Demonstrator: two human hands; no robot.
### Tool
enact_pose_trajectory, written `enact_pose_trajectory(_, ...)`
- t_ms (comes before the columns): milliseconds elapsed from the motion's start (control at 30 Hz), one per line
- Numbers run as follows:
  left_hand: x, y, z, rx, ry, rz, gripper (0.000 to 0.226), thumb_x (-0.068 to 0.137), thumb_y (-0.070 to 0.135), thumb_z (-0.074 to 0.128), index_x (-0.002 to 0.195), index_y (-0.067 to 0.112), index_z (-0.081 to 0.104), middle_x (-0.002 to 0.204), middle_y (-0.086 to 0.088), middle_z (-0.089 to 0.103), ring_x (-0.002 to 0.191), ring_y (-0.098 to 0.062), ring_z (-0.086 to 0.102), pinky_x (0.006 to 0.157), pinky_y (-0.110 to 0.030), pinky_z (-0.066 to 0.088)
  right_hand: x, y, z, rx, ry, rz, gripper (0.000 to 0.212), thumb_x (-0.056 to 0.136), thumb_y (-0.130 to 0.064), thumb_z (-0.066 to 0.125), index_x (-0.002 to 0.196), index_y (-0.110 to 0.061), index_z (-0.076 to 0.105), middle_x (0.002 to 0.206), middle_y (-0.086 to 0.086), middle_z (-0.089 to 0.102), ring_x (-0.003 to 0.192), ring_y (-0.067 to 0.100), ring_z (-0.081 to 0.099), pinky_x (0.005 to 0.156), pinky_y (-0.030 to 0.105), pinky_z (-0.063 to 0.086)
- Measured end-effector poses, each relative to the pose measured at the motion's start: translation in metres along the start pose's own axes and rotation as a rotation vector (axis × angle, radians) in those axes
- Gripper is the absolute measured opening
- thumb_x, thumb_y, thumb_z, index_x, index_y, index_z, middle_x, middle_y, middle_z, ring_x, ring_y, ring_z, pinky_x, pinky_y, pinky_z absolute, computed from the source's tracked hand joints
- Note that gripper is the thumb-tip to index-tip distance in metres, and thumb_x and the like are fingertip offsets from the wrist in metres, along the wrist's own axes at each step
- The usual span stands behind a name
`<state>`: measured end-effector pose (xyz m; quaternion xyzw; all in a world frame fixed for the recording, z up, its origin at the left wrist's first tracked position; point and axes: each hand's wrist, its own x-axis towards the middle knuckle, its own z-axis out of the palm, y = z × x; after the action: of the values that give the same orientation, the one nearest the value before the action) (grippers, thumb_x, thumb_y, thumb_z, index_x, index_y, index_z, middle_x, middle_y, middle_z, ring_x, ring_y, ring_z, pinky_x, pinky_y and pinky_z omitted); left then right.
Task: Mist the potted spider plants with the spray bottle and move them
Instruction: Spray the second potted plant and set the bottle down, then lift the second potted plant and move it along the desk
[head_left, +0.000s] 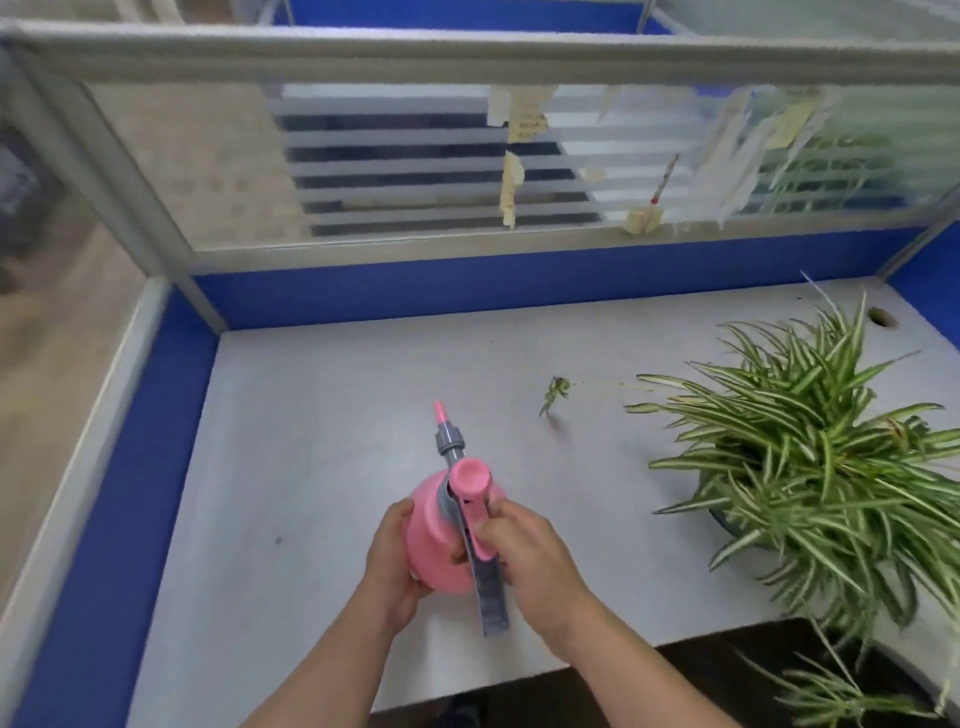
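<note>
A pink spray bottle (434, 540) with a grey pump head and pink nozzle tip is held over the middle of the grey desk, its nozzle pointing away from me. My left hand (392, 566) cups the bottle's round body from the left. My right hand (524, 558) grips the pink and grey handle and trigger at the right. A potted spider plant (810, 457) with striped green-white leaves stands at the desk's right side, its dark pot mostly hidden under foliage. It is well apart from the bottle.
A small plantlet (555, 392) on a thin runner lies on the desk (322, 415). Blue partition walls (467, 283) with a glass panel close the back and left. A cable hole (882, 316) sits back right. More leaves (841, 691) hang below the front edge.
</note>
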<state>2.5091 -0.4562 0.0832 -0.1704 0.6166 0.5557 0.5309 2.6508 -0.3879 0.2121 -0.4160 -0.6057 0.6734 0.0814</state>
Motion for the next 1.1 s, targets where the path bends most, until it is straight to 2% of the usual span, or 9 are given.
enact_pose_trajectory(100, 0.011, 0.009, -0.019, -0.025, 0.036, 0.005, 0.07, 0.078, 0.057, 0.059, 0.133, 0.015, 0.067, 0.123, -0.019, 0.076, 0.118, -0.041, 0.068, 0.08, -0.047, 0.059, 0.014, -0.004, 0.018, -0.019, -0.023, 0.008, 0.055, 0.068, -0.054, 0.054, 0.09, -0.004, 0.061, 0.105, 0.026, 0.067, 0.095, 0.04, 0.064, 0.099, 0.061, 0.047)
enact_pose_trajectory(200, 0.016, 0.018, -0.03, -0.044, 0.041, 0.03, 0.065, 0.082, 0.052, 0.058, 0.131, 0.01, 0.067, 0.118, -0.019, 0.076, 0.113, -0.041, 0.07, 0.077, -0.045, 0.059, 0.029, -0.006, 0.037, -0.024, -0.026, 0.012, 0.041, 0.067, -0.052, 0.055, 0.075, -0.012, 0.057, 0.102, 0.026, 0.068, 0.093, 0.041, 0.064, 0.093, 0.057, 0.051)
enact_pose_trajectory(300, 0.022, 0.023, -0.039, -0.068, 0.025, 0.051, 0.05, 0.089, 0.046, 0.056, 0.12, 0.01, 0.071, 0.101, -0.016, 0.077, 0.099, -0.036, 0.07, 0.073, -0.041, 0.057, 0.039, -0.008, 0.051, -0.015, -0.063, 0.02, 0.027, 0.066, -0.05, 0.056, 0.069, -0.024, 0.057, 0.088, 0.014, 0.065, 0.085, 0.029, 0.059, 0.082, 0.042, 0.046)
enact_pose_trajectory(433, 0.028, 0.027, -0.05, -0.079, 0.028, 0.061, 0.046, 0.089, 0.044, 0.053, 0.118, 0.013, 0.071, 0.1, -0.015, 0.075, 0.098, -0.035, 0.068, 0.082, -0.044, 0.054, 0.047, -0.005, 0.059, -0.01, -0.08, 0.031, 0.036, 0.064, -0.048, 0.056, 0.071, -0.013, 0.054, 0.089, 0.022, 0.064, 0.082, 0.022, 0.056, 0.078, 0.04, 0.042)
enact_pose_trajectory(533, 0.032, 0.029, -0.055, -0.074, 0.022, 0.069, 0.043, 0.091, 0.042, 0.051, 0.116, 0.012, 0.071, 0.098, -0.016, 0.075, 0.1, -0.036, 0.068, 0.086, -0.048, 0.053, 0.05, -0.005, 0.063, -0.016, -0.088, 0.029, 0.028, 0.064, -0.048, 0.056, 0.068, -0.021, 0.054, 0.082, 0.008, 0.061, 0.079, 0.02, 0.054, 0.076, 0.038, 0.041)
enact_pose_trajectory(733, 0.029, 0.027, -0.057, -0.135, -0.027, 0.076, 0.036, 0.096, 0.038, 0.048, 0.108, 0.012, 0.07, 0.092, -0.012, 0.075, 0.094, -0.033, 0.067, 0.071, -0.038, 0.054, 0.047, -0.008, 0.059, -0.077, -0.108, -0.012, 0.026, 0.07, -0.047, 0.057, 0.065, -0.023, 0.049, 0.069, -0.007, 0.051, 0.069, 0.012, 0.047, 0.068, 0.033, 0.038)
enact_pose_trajectory(867, 0.025, 0.019, -0.058, -0.214, -0.001, 0.061, 0.049, 0.097, 0.041, 0.05, 0.127, 0.007, 0.07, 0.119, -0.02, 0.075, 0.107, -0.037, 0.069, 0.084, -0.046, 0.057, 0.045, -0.006, 0.051, -0.049, -0.112, 0.015, 0.025, 0.075, -0.046, 0.06, 0.061, -0.026, 0.052, 0.074, -0.002, 0.057, 0.073, 0.016, 0.053, 0.072, 0.035, 0.042)
enact_pose_trajectory(1000, 0.007, 0.006, -0.05, -0.357, 0.07, 0.031, 0.043, 0.106, 0.043, 0.044, 0.119, 0.006, 0.062, 0.113, -0.019, 0.07, 0.105, -0.038, 0.067, 0.1, -0.057, 0.052, 0.037, 0.0, 0.039, -0.026, -0.127, 0.009, 0.036, 0.075, -0.062, 0.065, 0.072, -0.027, 0.071, 0.082, 0.004, 0.072, 0.086, 0.026, 0.07, 0.089, 0.046, 0.057)
enact_pose_trajectory(1100, -0.004, -0.008, -0.048, -0.473, 0.114, 0.016, 0.047, 0.105, 0.05, 0.043, 0.127, 0.01, 0.056, 0.129, -0.017, 0.063, 0.123, -0.04, 0.061, 0.113, -0.064, 0.043, 0.025, 0.004, 0.024, -0.01, -0.09, 0.01, 0.031, 0.085, -0.053, 0.064, 0.085, -0.024, 0.076, 0.097, 0.006, 0.079, 0.095, 0.022, 0.075, 0.086, 0.035, 0.059)
